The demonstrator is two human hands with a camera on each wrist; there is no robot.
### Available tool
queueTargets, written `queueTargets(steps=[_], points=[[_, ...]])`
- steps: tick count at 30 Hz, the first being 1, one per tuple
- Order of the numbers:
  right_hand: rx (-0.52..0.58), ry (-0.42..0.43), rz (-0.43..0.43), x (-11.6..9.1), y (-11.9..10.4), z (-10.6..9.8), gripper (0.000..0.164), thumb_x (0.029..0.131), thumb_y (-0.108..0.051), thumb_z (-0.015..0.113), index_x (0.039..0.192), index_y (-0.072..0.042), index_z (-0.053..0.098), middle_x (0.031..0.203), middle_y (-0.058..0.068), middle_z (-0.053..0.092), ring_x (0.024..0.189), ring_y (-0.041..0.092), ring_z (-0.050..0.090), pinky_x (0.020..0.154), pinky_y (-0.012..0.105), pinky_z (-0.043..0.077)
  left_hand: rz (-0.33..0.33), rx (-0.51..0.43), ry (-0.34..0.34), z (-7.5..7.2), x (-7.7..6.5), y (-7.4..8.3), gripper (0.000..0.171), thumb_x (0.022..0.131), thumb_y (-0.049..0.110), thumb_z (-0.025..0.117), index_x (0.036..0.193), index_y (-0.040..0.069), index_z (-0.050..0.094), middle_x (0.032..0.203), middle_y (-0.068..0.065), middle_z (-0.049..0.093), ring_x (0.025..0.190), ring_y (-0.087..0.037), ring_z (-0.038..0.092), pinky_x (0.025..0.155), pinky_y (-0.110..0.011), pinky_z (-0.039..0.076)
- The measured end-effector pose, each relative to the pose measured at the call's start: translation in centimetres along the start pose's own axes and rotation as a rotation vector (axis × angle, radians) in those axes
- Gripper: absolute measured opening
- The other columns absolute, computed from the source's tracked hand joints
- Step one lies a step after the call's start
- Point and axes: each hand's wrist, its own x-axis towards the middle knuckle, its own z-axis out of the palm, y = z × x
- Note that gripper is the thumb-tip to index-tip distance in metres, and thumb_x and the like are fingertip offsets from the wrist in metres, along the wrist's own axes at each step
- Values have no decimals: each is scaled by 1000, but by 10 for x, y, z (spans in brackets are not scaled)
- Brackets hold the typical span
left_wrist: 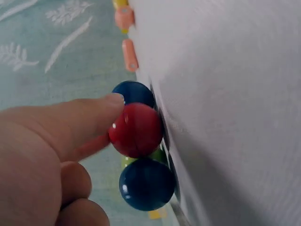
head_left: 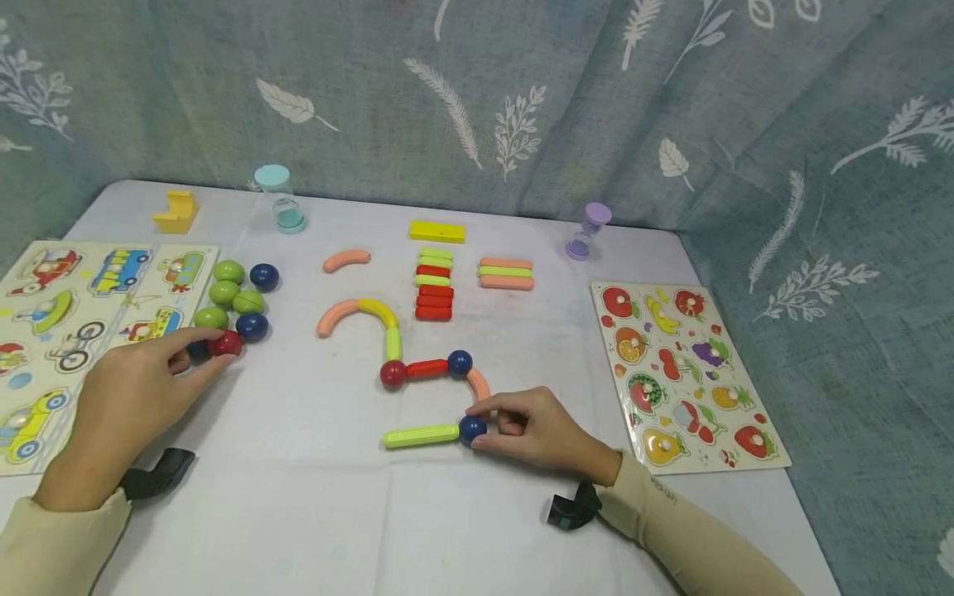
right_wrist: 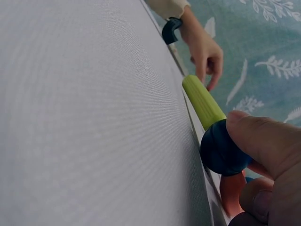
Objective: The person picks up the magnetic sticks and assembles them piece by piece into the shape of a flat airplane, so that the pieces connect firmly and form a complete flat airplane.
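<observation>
My left hand (head_left: 145,389) pinches a red ball (left_wrist: 137,130) between thumb and forefinger, at the near end of a cluster of green balls (head_left: 224,292) and blue balls (head_left: 253,327). With thumb and forefinger, my right hand (head_left: 532,426) pinches a blue ball (right_wrist: 223,148). That ball joins a long green stick (head_left: 421,436) to a curved orange stick (head_left: 479,384). The joined chain goes on through another blue ball (head_left: 460,362), a red stick (head_left: 427,368), a red ball (head_left: 393,374), a short green stick (head_left: 393,344), a yellow curve (head_left: 380,310) and an orange curve (head_left: 337,317).
Behind the chain lie a loose orange curve (head_left: 346,260), red and green sticks (head_left: 435,302), a stack (head_left: 506,273) and a yellow block (head_left: 437,232). Puzzle boards with vehicles (head_left: 45,323) and fruits (head_left: 686,377) flank them. Teal (head_left: 280,199) and purple (head_left: 588,231) sand timers stand at the back.
</observation>
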Motion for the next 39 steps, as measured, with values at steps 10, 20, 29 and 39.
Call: queueTargets(steps=[10,20,29,39], points=[[-13,-7,20,1,-1,-1,31,80,-34,74,109,-29,66,55,-12,33,49,2,34,48,19,28,-128,-58,35,3,5,-5,66,70,43,81,122,9,60,56,-4,41,46,-20,34,43,-32,21],[-26,-3,25,1,0,-1,31,80,-36,74,109,-29,66,55,-13,34,49,2,33,48,19,28,-111,-16,-49,2,7,-5,59,74,46,76,119,11,63,54,-2,39,47,-20,33,43,-33,19],[-11,-12,32,1,1,-1,30,80,-35,74,108,-29,67,55,-12,33,49,2,33,48,19,28,-89,-48,-51,-5,4,7,51,72,46,77,109,13,65,55,-1,39,49,-19,32,45,-32,19],[5,-16,63,-1,0,-3,28,79,-35,75,106,-30,68,54,-11,31,49,4,31,48,20,27,164,-417,-324,-6,-13,82,28,73,49,75,97,42,63,55,7,35,51,-4,33,47,-23,30]])
